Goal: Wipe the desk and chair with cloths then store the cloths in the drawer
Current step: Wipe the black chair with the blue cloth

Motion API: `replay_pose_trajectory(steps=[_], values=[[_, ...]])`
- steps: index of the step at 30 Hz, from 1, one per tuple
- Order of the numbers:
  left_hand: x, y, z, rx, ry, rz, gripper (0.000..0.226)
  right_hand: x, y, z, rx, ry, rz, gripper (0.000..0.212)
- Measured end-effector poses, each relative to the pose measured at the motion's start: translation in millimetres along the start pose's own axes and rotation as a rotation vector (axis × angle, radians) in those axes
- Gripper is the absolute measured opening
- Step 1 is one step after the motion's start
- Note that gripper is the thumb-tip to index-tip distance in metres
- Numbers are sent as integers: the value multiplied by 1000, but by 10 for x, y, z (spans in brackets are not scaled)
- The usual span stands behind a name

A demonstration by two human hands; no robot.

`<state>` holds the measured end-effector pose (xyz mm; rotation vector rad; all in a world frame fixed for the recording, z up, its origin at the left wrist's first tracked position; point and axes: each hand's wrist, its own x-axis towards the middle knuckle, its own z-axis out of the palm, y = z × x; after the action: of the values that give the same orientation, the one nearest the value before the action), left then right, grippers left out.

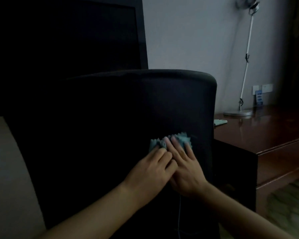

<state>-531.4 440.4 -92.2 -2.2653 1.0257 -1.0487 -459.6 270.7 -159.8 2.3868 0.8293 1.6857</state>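
Room is dim, little light. Far left: a pale surface [5,169], blurred, not identifiable. Above it a large dark framed panel [67,31] stands against the grey wall [188,40].

Centre: black chair [128,104], backrest facing the camera, its rounded top edge running left to right. A blue-grey cloth [179,138] lies flat against the backrest, lower right of centre. Its long axis runs roughly horizontal, left end slightly lower than right; the zigzag edge points up.

Left hand [150,171]: fingers bent at the knuckles, tips pressed into the cloth's left part (whether they pinch the fabric or only push it, I cannot tell). Right hand [185,168]: fingers straight and together, laid flat over the cloth's right part, pressing it to the chair, holding nothing. The two hands touch side by side, the left partly overlapping the right.

Right: glossy red-brown wooden desk [266,131] just beside the chair. A second cloth [220,121], light-coloured, lies on the desktop near the wall, well apart from the hands. A white lamp [245,66] on a round base stands behind it, stem leaning right. Wall sockets [262,88] beyond. A drawer [283,152] with a metal handle sits under the desktop edge.
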Motion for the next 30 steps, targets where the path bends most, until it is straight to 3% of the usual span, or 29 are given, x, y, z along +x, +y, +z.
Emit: replay_pose_trajectory(steps=[2, 7, 10, 14, 17, 19, 22, 26, 30], values=[[178, -195, -186, 64, 85, -4, 46, 366, 208, -186, 28, 57, -35, 65], [985, -622, -876, 245, 334, -34, 53, 1249, 738, -745, 24, 207, 176, 64], [1110, -629, -992, 225, 325, -38, 49, 1287, 777, -795, 20, 244, 226, 64], [841, -388, -565, 104, 322, 35, 51, 749, 536, -420, 61, 199, 233, 68], [393, 11, 27, -28, 142, 79, 49, -39, 83, 41, 110, 112, 240, 74], [-1, 398, 420, 2, -30, 135, 33, -661, -363, 262, 78, 8, 244, 81], [-419, 709, 760, 16, -141, 219, 29, -1251, -772, 405, 47, -86, 228, 69], [-194, 500, 563, 18, -47, 176, 41, -906, -415, 280, 59, -104, 152, 78], [565, 76, 99, -1, 146, 78, 57, -26, 274, -73, 59, 56, 280, 75]])
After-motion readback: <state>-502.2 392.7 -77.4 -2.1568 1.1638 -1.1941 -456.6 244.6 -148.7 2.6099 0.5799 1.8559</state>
